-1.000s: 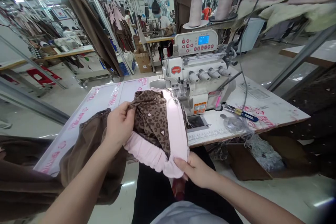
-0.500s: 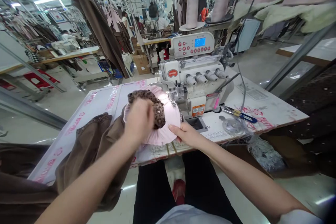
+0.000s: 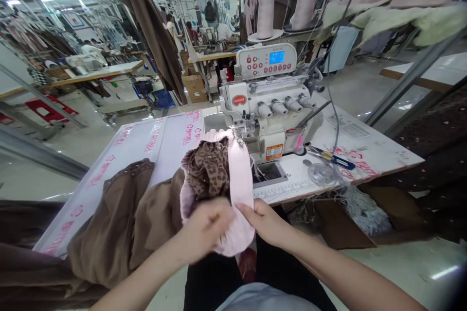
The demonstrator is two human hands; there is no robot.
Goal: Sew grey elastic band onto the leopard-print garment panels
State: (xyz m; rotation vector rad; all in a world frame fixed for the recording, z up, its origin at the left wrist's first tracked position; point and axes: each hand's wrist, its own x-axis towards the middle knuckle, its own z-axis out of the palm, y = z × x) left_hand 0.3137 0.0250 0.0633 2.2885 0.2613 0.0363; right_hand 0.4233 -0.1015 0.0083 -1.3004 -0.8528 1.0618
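Note:
A ring-like pink gathered fabric band hangs over the table's front edge, its far end at the sewing machine's presser foot area. Bunched inside the ring is leopard-print fabric, joined to brown cloth trailing off to the left. My right hand pinches the band's right side between thumb and fingers. Curled and somewhat blurred, my left hand is closed at the near left part of the band. The white overlock sewing machine stands just beyond the fabric.
Thread snips and a clear round plastic item lie on the table's right side. Thread cones stand behind the machine. A box of scraps sits below right. Other people and machines are further back.
My left hand has come down toward me, away from the leopard-print fabric's top. The ring has widened and stretched toward my lap. My right hand has shifted slightly down with the band.

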